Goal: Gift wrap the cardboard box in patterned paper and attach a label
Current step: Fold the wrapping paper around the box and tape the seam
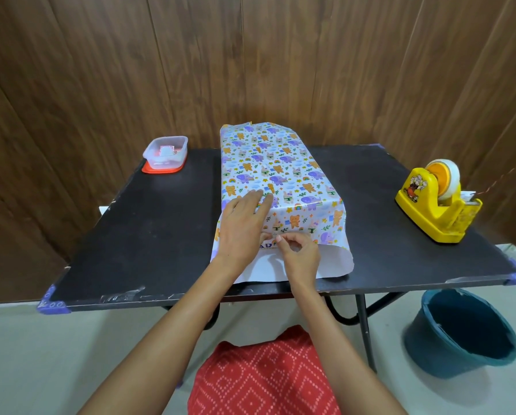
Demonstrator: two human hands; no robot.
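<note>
Patterned paper [273, 166] printed with elephants and bears is wrapped over the box in the middle of the black table [137, 235]. The box itself is almost hidden; a strip of its near face with blue letters [267, 245] shows under the paper's edge. My left hand [244, 226] lies flat on the near top corner, fingers straight, pressing the paper down. My right hand [298, 253] is curled at the paper's near edge, fingertips pinching it against the box face. The white underside of the paper [334, 262] spreads on the table in front.
A yellow tape dispenser [433, 202] stands at the table's right side. A clear plastic container [165, 151] on a red lid sits at the back left. A dark blue bucket [463, 330] is on the floor at the right. Wooden wall behind.
</note>
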